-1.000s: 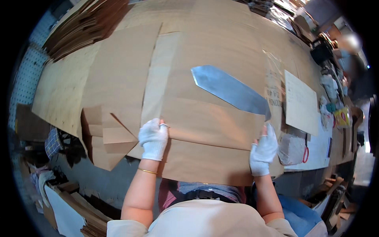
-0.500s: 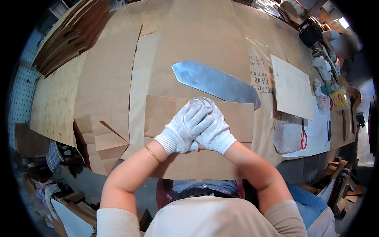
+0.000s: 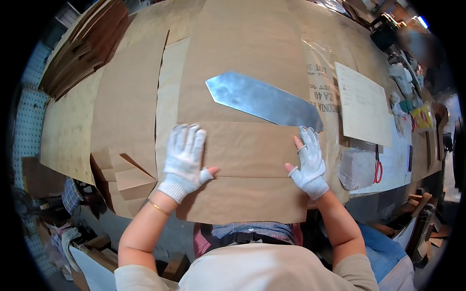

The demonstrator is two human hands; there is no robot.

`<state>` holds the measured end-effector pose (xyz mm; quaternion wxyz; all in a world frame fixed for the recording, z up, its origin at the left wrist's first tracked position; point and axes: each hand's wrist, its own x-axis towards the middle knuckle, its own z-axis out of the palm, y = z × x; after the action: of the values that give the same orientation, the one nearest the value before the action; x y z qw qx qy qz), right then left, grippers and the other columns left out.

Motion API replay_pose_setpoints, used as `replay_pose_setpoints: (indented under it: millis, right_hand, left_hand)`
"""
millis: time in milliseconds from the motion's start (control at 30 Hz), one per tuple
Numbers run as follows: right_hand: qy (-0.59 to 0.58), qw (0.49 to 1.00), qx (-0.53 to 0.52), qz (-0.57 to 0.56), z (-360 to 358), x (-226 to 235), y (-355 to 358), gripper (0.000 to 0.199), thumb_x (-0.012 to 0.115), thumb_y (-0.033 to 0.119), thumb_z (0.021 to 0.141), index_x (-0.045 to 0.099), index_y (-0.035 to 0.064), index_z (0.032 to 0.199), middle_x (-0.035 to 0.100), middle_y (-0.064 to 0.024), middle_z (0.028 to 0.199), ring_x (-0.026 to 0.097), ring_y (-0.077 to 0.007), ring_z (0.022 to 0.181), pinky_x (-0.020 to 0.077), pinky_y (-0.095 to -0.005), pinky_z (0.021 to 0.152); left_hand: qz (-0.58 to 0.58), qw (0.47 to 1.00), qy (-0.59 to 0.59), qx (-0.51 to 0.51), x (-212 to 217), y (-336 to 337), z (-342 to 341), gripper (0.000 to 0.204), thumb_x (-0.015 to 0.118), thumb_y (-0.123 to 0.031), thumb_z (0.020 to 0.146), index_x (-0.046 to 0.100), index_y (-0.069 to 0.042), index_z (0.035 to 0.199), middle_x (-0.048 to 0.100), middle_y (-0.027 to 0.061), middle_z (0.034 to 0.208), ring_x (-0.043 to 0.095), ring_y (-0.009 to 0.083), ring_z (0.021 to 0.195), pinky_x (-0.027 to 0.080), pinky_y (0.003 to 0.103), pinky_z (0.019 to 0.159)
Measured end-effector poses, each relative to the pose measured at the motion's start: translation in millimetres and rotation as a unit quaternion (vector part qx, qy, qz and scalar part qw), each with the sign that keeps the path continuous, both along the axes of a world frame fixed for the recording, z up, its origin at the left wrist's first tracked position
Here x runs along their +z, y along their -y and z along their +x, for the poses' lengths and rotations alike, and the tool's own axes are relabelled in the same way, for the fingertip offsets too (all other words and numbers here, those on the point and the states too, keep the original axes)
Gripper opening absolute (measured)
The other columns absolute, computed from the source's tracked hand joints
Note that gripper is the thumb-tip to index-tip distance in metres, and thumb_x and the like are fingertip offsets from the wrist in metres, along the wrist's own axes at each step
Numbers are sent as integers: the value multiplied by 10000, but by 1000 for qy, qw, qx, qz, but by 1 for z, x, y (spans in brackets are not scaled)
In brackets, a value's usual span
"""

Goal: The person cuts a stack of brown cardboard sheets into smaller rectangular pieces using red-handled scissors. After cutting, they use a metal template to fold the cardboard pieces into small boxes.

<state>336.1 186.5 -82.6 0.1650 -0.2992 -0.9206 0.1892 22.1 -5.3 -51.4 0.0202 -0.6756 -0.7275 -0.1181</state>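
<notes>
Brown kraft paper [image 3: 247,150], its near end folded over with a crease running across, lies before me at the table's front edge. My left hand [image 3: 185,155], in a white knit glove with the thumb tip bare, rests flat on the fold's left end, fingers stretched out. On the right end lies my right hand [image 3: 309,160], gloved too, with bare thumb and index tips and its fingers spread. Neither hand holds anything. Just beyond the fold a flat metal plate [image 3: 262,99] with a pointed left end lies slantwise on the paper.
To the left lie another folded paper piece [image 3: 131,177] and a tall stack of brown sheets [image 3: 82,48]. On the right are a pale board [image 3: 363,104], red-handled scissors [image 3: 378,169], a plastic-wrapped block [image 3: 357,169] and a yellow packet [image 3: 421,118]. Another person [image 3: 420,48] is at the far right.
My hands were stacked together at the middle of the fold. They have moved apart, the left to its left end and the right to its right end.
</notes>
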Motion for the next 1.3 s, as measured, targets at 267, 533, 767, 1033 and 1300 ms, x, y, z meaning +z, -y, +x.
replay_pose_setpoints:
  millis: [267,533,767,1033,1300]
  right_hand:
    - [-45,997,21,60,14,39,48,608,768,167,642,629,-13,1206,514,-215,1433,441,-478,1348,301,-591,1161]
    - [-97,986,76,116,-36,89,82,704,775,314,684,592,11,1293,486,-196,1477,411,-427,1395,267,-597,1175]
    - [-124,969,150,153,-58,108,81,403,731,121,746,643,-27,1110,625,-206,1242,597,-397,1131,458,-545,1008]
    - [-168,964,204,-25,-15,101,96,410,607,290,947,644,-72,1136,657,-191,1162,637,-359,1082,493,-441,1011]
    - [-493,730,-70,-468,59,-40,66,921,360,694,991,510,-134,1369,503,-228,1472,492,-303,1365,349,-404,1169]
  left_hand:
    - [-31,990,134,-2,96,-45,20,552,750,-343,763,608,-12,1181,652,185,1131,606,417,1074,515,453,941]
    - [51,996,45,-53,114,8,45,627,682,-453,837,580,4,1255,605,197,1279,550,454,1194,450,510,1028]
    - [-34,996,77,-24,127,-20,42,404,710,-277,816,627,-18,1116,652,156,1098,603,383,1061,489,468,943]
    - [25,916,-396,-64,64,-70,32,145,693,-104,764,626,-54,882,598,126,870,598,319,951,522,442,877]
    - [-134,975,137,-111,9,58,118,237,572,-180,941,677,-37,1098,672,201,1039,656,370,994,522,525,870]
